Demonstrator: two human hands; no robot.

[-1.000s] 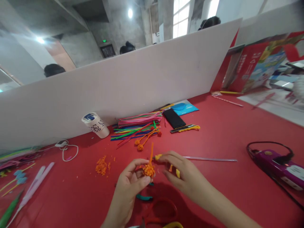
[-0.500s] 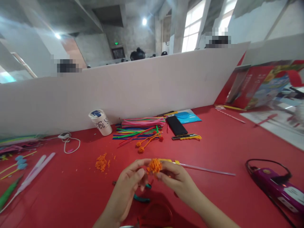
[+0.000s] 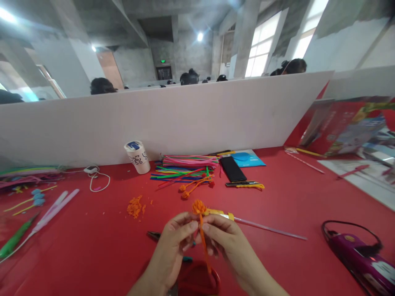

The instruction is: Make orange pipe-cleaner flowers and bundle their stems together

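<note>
An orange pipe-cleaner flower point(image 3: 199, 206) with a fuzzy round head is held up in front of me, its long stem point(image 3: 204, 244) hanging down towards me. My left hand point(image 3: 175, 242) is closed, thumb and fingers pinching at the stem just under the head. From the other side my right hand point(image 3: 226, 234) pinches the same spot, fingertips close to the left ones. Pliers point(image 3: 153, 234) with teal handles lie partly hidden under my left hand. Below the stem is a red looped handle point(image 3: 218, 281), probably of scissors.
Orange fuzz trimmings point(image 3: 135, 207) lie left of my hands. Beyond are finished orange stems point(image 3: 185, 195), pipe-cleaner bundles point(image 3: 188, 162), a paper cup point(image 3: 138, 158), a phone point(image 3: 233, 169) and a cutter point(image 3: 243, 184). A clear stick point(image 3: 268, 227) and a purple corded device point(image 3: 354, 250) are at right.
The orange flower has turned so its head points up and away and its stem now shows hanging down. Both hands have come closer together below the head. The camera view has tilted slightly.
</note>
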